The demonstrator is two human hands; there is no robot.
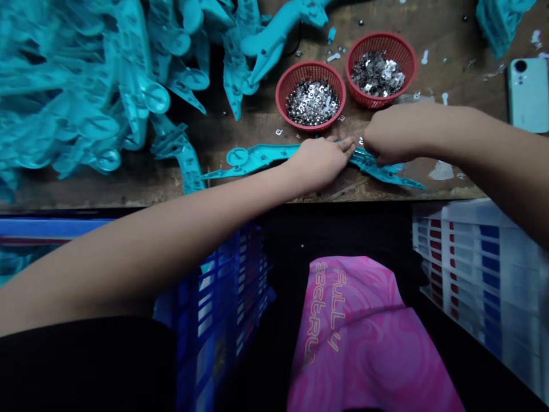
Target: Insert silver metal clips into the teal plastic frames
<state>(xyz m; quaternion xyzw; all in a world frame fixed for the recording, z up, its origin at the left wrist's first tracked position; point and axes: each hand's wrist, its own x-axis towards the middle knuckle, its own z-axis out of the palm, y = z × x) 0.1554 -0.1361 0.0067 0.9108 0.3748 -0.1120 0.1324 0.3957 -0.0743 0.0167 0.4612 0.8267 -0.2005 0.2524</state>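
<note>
A long, thin teal plastic part (266, 155) lies across the bench near its front edge, with its hollow, ribbed side up. Over its middle is my left hand (319, 162), fingers bent around it and pressing it against the bench. A metal strip or rod shows in the part just right of those fingertips. My right hand (390, 134) is closed, its fingertips pointing down at the right section of the part. Whatever it pinches is hidden behind the hand. Just beyond my hands stand a red basket of small metal pieces (311, 123) and a red basket of square metal plates (381, 100).
Teal parts (86, 86) are heaped at the left, with more at the top right. A phone (529, 94) lies at the right. Loose metal bits and white scraps dot the wooden bench (463, 86). Below are a blue crate (227, 297) and a white crate (472, 269).
</note>
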